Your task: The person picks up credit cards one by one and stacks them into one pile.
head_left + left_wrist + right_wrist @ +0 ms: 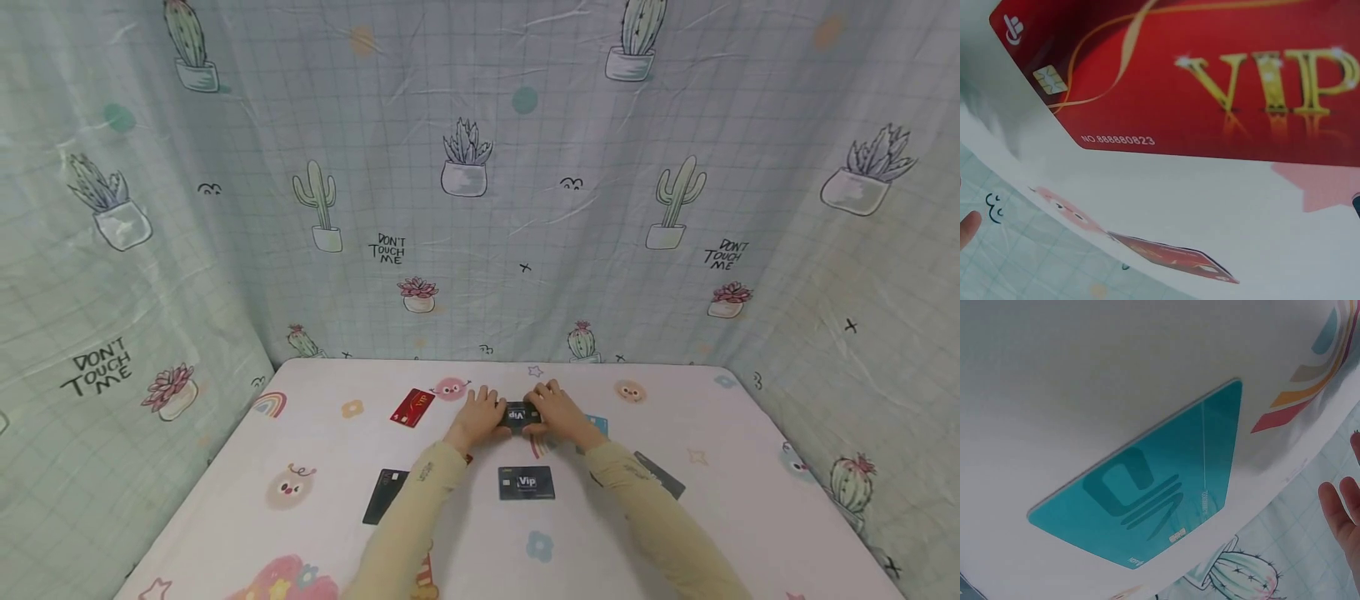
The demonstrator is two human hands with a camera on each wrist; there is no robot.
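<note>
Toward the far side of the table, my left hand (482, 414) and my right hand (557, 410) grip opposite ends of a black Vip card (521, 415), whose lettering appears upside down in the head view. The fingers partly cover its ends. Closer to me lies a second black Vip card (527, 482), its lettering upright. In the left wrist view, a red VIP card (1166, 100) fills the top, with only a fingertip of the left hand at the left edge. The right wrist view has a teal card (1154, 481) flat on the table, and some right fingers at the right edge.
Another red card (412, 407) lies to the left of the hands. A black card (386, 496) sits beside the left sleeve, and a dark grey card (662, 476) sits partly under the right sleeve. Behind the printed white table (750, 500) hangs a cactus-patterned curtain (525, 225).
</note>
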